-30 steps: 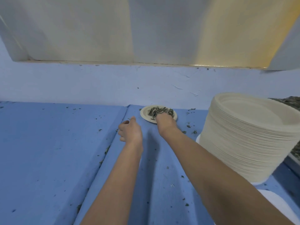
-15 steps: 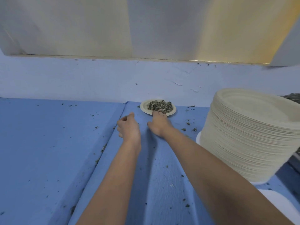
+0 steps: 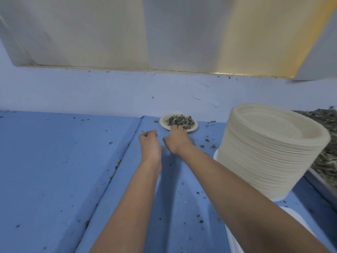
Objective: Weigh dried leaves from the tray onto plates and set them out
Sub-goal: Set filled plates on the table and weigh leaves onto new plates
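A small beige plate heaped with dried leaves sits on the blue table, far out by the wall. My right hand reaches to it, and its fingertips touch the plate's near rim and the leaves there. My left hand hovers just left of the right one, fingers loosely curled and holding nothing. A tall stack of empty beige plates stands to the right. At the far right edge lies the tray of dried leaves, partly hidden by the stack.
The blue table has a raised seam running from the plate toward me, and leaf crumbs are scattered over it. A pale blue wall closes the far side. A white object sits under and in front of the plate stack.
My right hand drew back from over the plate, and its fingertips now rest at the near rim. The left hand stayed beside it. The view shifted slightly.
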The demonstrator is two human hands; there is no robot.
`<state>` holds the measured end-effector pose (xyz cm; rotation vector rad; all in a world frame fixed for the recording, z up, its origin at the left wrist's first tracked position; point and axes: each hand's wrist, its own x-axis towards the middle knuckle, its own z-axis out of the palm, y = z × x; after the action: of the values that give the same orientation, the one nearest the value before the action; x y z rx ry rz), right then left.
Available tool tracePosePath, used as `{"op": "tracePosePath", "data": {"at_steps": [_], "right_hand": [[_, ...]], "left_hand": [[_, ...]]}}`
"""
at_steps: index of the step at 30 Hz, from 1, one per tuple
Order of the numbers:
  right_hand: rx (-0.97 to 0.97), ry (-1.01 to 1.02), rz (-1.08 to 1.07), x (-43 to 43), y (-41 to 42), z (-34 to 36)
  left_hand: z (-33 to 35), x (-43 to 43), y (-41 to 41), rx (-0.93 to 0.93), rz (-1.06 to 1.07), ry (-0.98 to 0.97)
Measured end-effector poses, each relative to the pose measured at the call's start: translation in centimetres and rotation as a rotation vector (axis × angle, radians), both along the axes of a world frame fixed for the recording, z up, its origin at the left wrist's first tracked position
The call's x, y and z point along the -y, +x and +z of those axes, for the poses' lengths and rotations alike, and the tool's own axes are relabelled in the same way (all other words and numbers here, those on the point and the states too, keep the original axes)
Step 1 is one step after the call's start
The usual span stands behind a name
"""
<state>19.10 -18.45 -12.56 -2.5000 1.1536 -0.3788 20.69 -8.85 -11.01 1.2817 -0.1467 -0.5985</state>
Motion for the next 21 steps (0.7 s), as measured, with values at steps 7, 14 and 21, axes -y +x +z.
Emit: {"op": "tracePosePath", "data": {"at_steps": [7,14,21], "right_hand": [[0.471,0.151,0.041,-5.2,-6.8,5.3],[0.762,-0.244,0.115,-8.4,-19.0,11.1],[0.103,-0.536,0.048,-5.6,-27.1,10.8]], "left_hand": [[3.4,-3.4,-5.3,0.070,-0.034,-0.170],[5.2,-6.3,-12.4,0.117,-0.060,-0.266],[3.8,-6.7,-17.7,0.116,-0.056,-0.239]]}}
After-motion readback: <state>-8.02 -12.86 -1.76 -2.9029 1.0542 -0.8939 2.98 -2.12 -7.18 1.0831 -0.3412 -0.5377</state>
